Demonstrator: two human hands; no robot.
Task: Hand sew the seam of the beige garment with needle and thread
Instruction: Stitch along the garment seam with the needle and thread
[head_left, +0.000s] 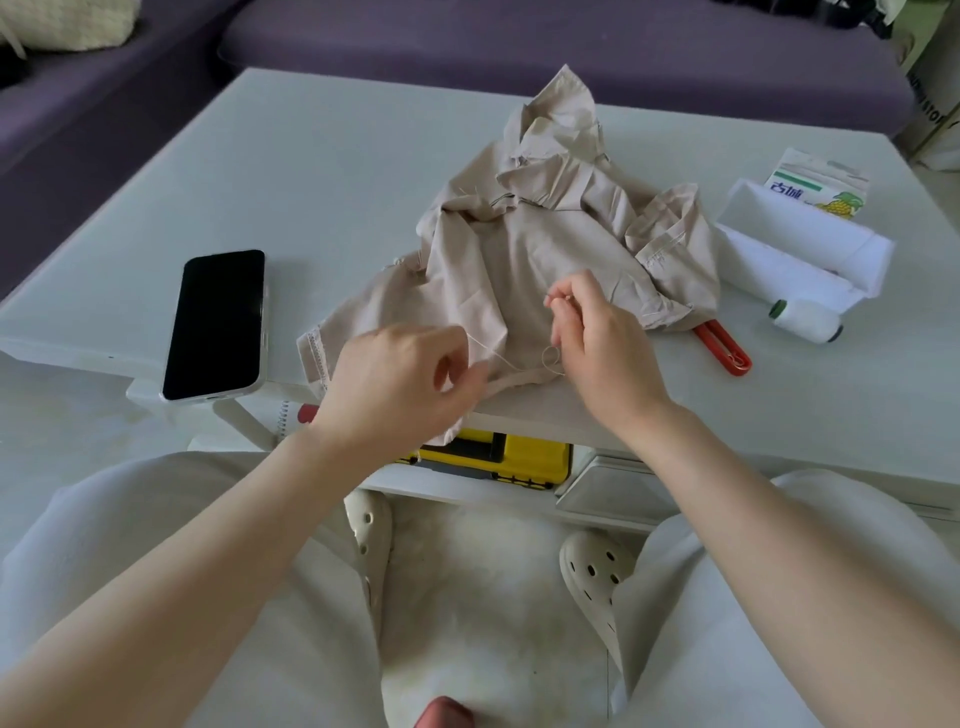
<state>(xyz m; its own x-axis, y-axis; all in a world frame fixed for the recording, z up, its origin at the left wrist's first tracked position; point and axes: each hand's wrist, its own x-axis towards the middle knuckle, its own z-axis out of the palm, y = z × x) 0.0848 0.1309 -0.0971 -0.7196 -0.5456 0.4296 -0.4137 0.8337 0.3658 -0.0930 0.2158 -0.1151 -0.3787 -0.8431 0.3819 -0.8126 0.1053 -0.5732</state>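
Head view looks down at a person seated at a pale table (311, 171), knees tucked beneath it. Crumpled on the near middle of the tabletop is the beige garment (545, 239), its lower edge hanging a little over the front rim. The left hand (400, 384) has its fingers curled, thumb and forefinger pinching that near edge of the cloth. The right hand (597, 338) hovers just above the fabric, fingertips pressed together on a thin dark sliver that seems to be the needle (560, 298), though it is very small. Pale thread (501, 358) runs between the two hands and curls into a small loop by the right palm. A dark phone (215, 325) lies to the left; a white spool (805, 321), a red-handled tool (724, 348) and a white box (800, 249) sit to the right.
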